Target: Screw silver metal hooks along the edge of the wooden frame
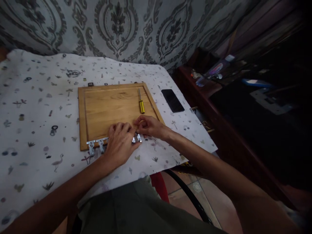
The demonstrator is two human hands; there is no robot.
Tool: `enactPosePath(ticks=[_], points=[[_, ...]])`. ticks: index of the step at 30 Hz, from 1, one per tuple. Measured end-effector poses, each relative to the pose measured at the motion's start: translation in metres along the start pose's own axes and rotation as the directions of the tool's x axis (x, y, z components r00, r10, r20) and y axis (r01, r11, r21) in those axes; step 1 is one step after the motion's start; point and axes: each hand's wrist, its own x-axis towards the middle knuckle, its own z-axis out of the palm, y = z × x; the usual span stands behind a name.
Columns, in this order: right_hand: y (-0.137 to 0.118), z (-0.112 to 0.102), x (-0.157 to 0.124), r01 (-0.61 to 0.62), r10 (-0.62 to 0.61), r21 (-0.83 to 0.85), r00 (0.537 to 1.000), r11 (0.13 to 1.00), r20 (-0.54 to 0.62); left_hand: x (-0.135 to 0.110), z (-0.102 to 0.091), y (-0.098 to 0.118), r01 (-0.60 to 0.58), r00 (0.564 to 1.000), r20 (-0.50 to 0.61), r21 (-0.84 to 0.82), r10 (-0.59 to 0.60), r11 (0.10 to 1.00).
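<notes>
A framed wooden panel [109, 107] lies flat on the table. Along its near edge sit silver cabinet hinges, two of them in plain sight: one hinge [91, 147] near the left corner and a second hinge [100, 145] beside it. My left hand [122, 143] bends over a further hinge [138, 138] near the right corner, fingers on the panel and thumb along the metal, holding it. Just above that hinge my right hand [151, 126] is closed in a pinch; whatever its fingertips hold is too small to make out. A yellow-and-black screwdriver [141, 103] rests on the panel, beyond my right hand.
A white patterned cloth [46, 107] covers the table. Right of the panel lies a black phone [173, 100]. Farther right, a dark red wooden piece of furniture [195, 79] carries a clear bottle [214, 70]. Patterned fabric [146, 29] hangs behind the table.
</notes>
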Motion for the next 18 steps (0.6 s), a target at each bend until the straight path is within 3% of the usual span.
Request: enactPosePath(ticks=[4, 6, 8, 11, 13, 18], points=[[0.002, -0.001, -0.010, 0.060, -0.060, -0.011, 0.997, 0.998, -0.042, 0.000, -0.001, 0.000, 0.003, 1.000, 0.001, -0.010, -0.003, 1.000], [0.002, -0.005, -0.017, 0.111, -0.117, -0.053, 0.984, 0.992, -0.134, 0.000, -0.001, 0.001, -0.003, 1.000, -0.013, -0.015, 0.003, 1.000], [0.003, -0.013, -0.025, 0.135, -0.205, -0.238, 0.933, 0.962, -0.297, 0.000, 0.000, 0.001, -0.003, 0.999, -0.036, -0.015, 0.002, 1.000], [0.006, -0.027, -0.033, 0.044, -0.349, -0.558, 0.820, 0.829, -0.453, 0.000, 0.001, 0.002, 0.008, 0.998, -0.055, -0.006, -0.008, 1.000], [0.009, -0.035, -0.035, -0.007, -0.380, -0.638, 0.798, 0.770, -0.467, 0.000, 0.001, 0.003, 0.011, 0.999, -0.051, -0.002, -0.011, 1.000], [0.015, -0.041, -0.024, -0.071, -0.393, -0.744, 0.814, 0.665, -0.428, 0.000, 0.001, 0.001, 0.002, 1.000, -0.024, 0.000, -0.002, 1.000]])
